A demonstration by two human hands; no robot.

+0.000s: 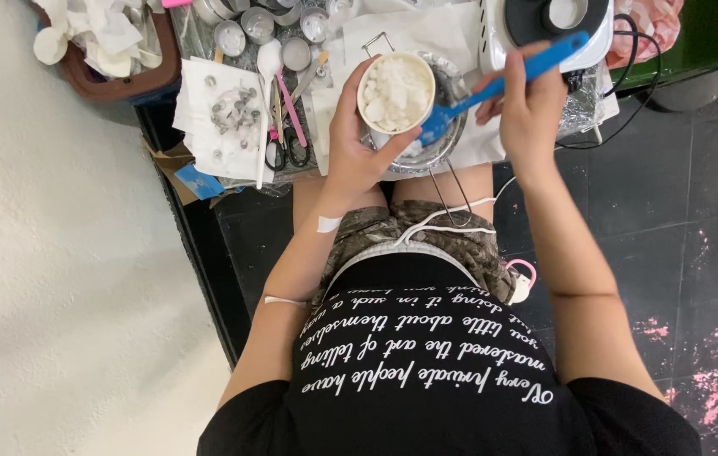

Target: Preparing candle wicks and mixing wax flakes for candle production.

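Left hand (352, 143) wrapped around a small white cup (395, 91) full of white waxy chunks, fingers curled on its near side, thumb on the rim edge toward the spatula; cup tilted slightly over a metal bowl (452, 135) lined with foil-like shine, sitting just under and beyond the fingertips. Right hand (530, 110) closed on the handle of a blue spatula (503, 80), fingers clamped together around the shaft mid-length; blade end points down-left and touches the cup's rim next to the left thumb, handle end sticks up past the knuckles over a white hot plate (545, 25) with a black round top. Black cable (629, 93) runs off the hot plate on the outer side of the right hand. To the outer side of the left fingers: white paper towel (207, 118) with small metal wick tabs scattered on it, scissors (287, 148) with black handles, a pink stick (293, 110), a white spoon (266, 84). Beyond the left fingertips, several empty round tins (262, 29). Far out past those, a brown tray (135, 80) holding crumpled white paper. Wire handle of the bowl hangs toward the person's lap, below both wrists. Floor dark tile with pink splatter.
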